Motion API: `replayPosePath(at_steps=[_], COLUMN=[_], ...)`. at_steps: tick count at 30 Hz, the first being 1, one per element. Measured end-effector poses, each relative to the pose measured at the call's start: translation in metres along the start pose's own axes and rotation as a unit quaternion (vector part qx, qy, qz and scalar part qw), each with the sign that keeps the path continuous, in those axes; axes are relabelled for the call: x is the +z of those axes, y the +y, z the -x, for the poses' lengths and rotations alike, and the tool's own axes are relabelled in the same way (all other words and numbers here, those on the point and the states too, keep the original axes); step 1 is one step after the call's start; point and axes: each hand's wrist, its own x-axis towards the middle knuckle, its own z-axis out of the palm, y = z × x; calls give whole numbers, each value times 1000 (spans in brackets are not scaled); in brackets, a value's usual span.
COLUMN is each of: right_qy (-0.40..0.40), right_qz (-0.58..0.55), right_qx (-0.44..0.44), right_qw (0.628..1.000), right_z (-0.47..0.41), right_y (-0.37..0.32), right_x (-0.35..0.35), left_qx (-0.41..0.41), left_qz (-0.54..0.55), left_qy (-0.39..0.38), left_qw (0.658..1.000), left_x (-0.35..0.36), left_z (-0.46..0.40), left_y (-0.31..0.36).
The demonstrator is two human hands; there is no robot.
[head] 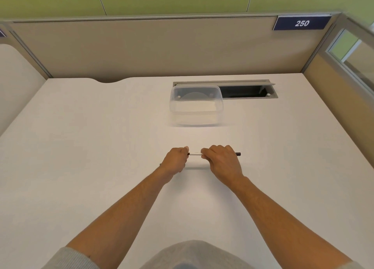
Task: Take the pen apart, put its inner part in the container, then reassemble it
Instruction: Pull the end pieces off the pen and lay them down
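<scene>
Grey sleeves (66, 258) are framing the near edge of the white desk (81, 147), and two bare forearms are reaching forward over it toward the middle. The left hand (175, 160) is curling closed, its thumb and fingertips pinching the left end of the pen (195, 153). The right hand (222, 159) is wrapping round the pen's right half in a closed fist-like grip, with the dark end sticking out past its knuckles. The pen is lying level, crosswise, held just above the desk's centre; only a short white stretch of barrel is showing between the two hands. No parts appear separated, so the person is probably just starting to take it apart.

To do this well, the right hand should be holding the barrel steady while the left is twisting or pulling the end piece straight along the pen's axis, not bending it. Keeping the work low over the desk is helping, since a spring or small part could drop and roll.

Farther back, the clear plastic container (196, 106) is standing open and apparently empty near the far edge, well apart from the hands, partly overlapping a grey cable hatch (249, 91).
</scene>
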Motion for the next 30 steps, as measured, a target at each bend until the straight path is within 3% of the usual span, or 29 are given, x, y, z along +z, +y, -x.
replayPosePath(at_steps=[12, 22, 25, 30], right_qy=[-25, -5, -5, -16], right_qz=[-40, -41, -39, -39], right_qx=[43, 35, 34, 41], right_qw=[998, 999, 999, 998], right_z=[3, 2, 2, 2], right_y=[4, 2, 1, 3], right_x=[3, 3, 4, 3], left_qx=[120, 61, 30, 68], left_qz=[0, -24, 37, 19], left_qy=[9, 22, 15, 5], left_qw=[993, 998, 999, 997], left_x=[-5, 0, 3, 0], left_z=[0, 0, 0, 0], left_y=[-14, -13, -10, -12])
